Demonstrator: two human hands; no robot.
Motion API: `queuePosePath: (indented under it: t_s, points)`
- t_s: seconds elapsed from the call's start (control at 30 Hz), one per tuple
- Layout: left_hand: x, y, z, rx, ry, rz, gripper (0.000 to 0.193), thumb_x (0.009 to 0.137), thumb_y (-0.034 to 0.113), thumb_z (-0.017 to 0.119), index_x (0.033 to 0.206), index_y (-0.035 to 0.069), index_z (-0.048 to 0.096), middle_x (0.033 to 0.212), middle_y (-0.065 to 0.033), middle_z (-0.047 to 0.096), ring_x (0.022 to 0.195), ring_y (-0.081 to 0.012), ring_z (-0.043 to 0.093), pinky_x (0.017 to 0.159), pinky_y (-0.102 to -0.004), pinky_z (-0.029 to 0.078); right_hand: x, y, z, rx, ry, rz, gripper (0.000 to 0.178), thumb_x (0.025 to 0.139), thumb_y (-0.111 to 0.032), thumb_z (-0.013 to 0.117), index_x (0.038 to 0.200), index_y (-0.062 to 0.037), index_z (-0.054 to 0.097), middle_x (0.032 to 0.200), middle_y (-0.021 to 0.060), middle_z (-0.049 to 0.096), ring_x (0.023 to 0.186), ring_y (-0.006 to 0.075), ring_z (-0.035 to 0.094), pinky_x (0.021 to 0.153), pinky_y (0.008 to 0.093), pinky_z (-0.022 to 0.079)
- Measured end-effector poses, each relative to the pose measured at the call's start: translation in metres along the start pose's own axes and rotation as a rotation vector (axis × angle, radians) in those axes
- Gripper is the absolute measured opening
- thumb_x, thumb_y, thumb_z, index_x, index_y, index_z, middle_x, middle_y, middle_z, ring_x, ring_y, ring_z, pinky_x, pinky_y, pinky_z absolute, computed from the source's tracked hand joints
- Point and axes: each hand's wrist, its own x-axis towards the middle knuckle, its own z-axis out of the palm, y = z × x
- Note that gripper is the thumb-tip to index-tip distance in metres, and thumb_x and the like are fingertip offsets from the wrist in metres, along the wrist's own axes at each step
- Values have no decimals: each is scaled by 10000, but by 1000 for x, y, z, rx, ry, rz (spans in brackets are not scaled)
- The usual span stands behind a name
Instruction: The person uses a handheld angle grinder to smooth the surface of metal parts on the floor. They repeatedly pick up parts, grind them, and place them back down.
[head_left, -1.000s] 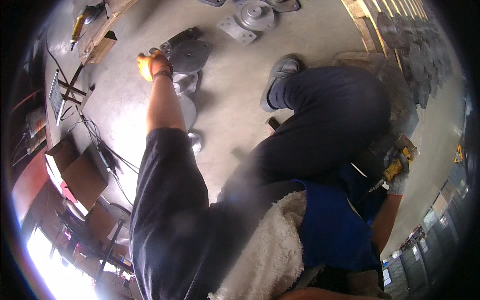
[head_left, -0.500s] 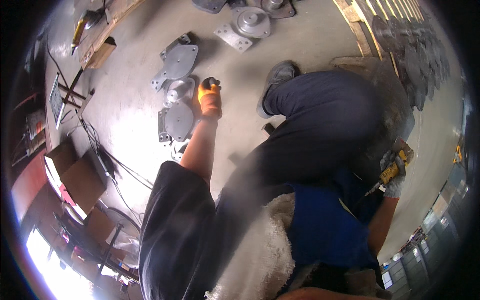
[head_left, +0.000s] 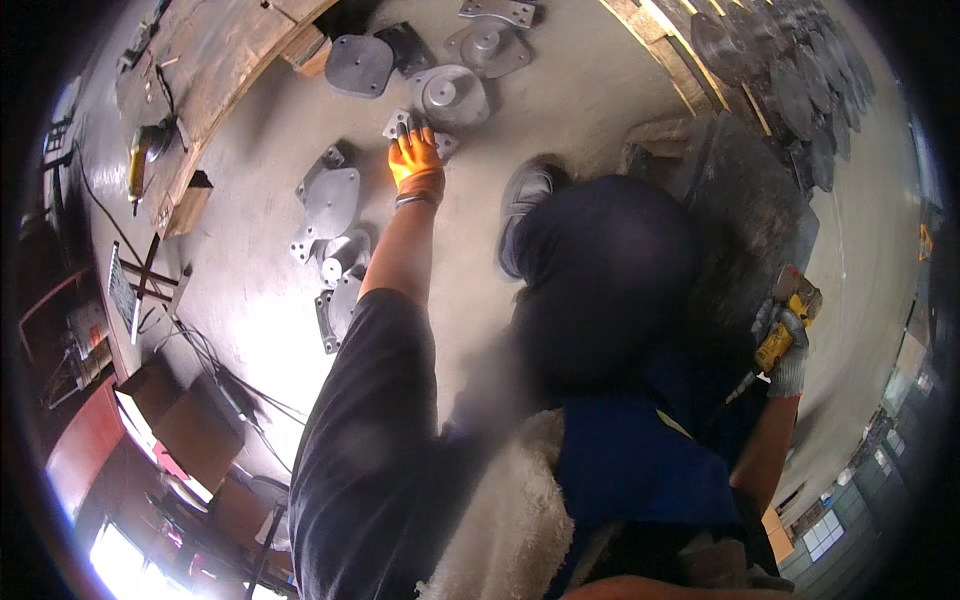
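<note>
**Asker:** Head view, looking down. Where is your left hand?

**Me:** My left hand (head_left: 416, 160), in an orange glove, is stretched far out ahead of me over the concrete floor (head_left: 250, 290). Its fingertips rest on a small grey metal plate (head_left: 412, 128) lying flat there. The fingers are laid down over the plate, not curled round it, so I cannot tell whether I have any real hold on it.

**Asker:** What lies about that hand?

**Me:** Just beyond my fingertips, and a little to the right of them, sits a round grey casting (head_left: 452, 96) with a raised boss in its middle. Farther out past it are a squarish grey cover (head_left: 358, 66) and another flanged casting (head_left: 489, 42). To the left of my wrist lies a flat bracket plate with lugs (head_left: 328, 200), and back along my forearm are two more grey parts (head_left: 340, 290), close together. My shoe (head_left: 522, 205) is just to the right of my forearm.

**Asker:** And your right hand?

**Me:** My right hand (head_left: 785, 345), in a grey glove, is well apart from the left, low at my side. It is closed round a yellow power tool (head_left: 785, 320). Beyond that hand, dark round discs (head_left: 790, 80) lie on a wooden pallet (head_left: 680, 60).
</note>
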Motion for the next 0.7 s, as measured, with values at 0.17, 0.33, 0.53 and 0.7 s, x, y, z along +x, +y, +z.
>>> queuePosePath:
  t_s: [0.17,0.33,0.53,0.7]
  points:
    - [61,25,-17,-610,75,-572,435,808,351,615,1145,81,565,1010,-172,647,951,-363,608,839,-426,478,5,3,-7,71,-6,25,345,780,-262,641,1034,-48,551,905,97,613,809,219,616,696,328,525]
    - [127,25,-4,-606,-653,-736,567,807,479,540,1120,9,591,1119,-228,612,1053,-346,592,886,-411,467,0,-3,9,43,141,47,323,765,-253,648,1003,-46,582,907,98,621,805,216,608,719,315,505]
    - [139,43,-7,-484,-725,-736,563,769,469,593,1188,92,581,1164,-146,622,1078,-296,601,897,-391,472,-6,-9,10,-51,154,58,319,767,-264,646,994,-48,587,913,86,620,823,207,608,734,320,516]
    - [93,63,-11,-411,-598,-252,468,826,480,527,1087,100,605,1120,-196,618,1044,-359,601,868,-453,484,-2,1,-1,56,190,51,362,783,-282,631,1055,-50,575,933,76,624,839,211,612,767,332,525]
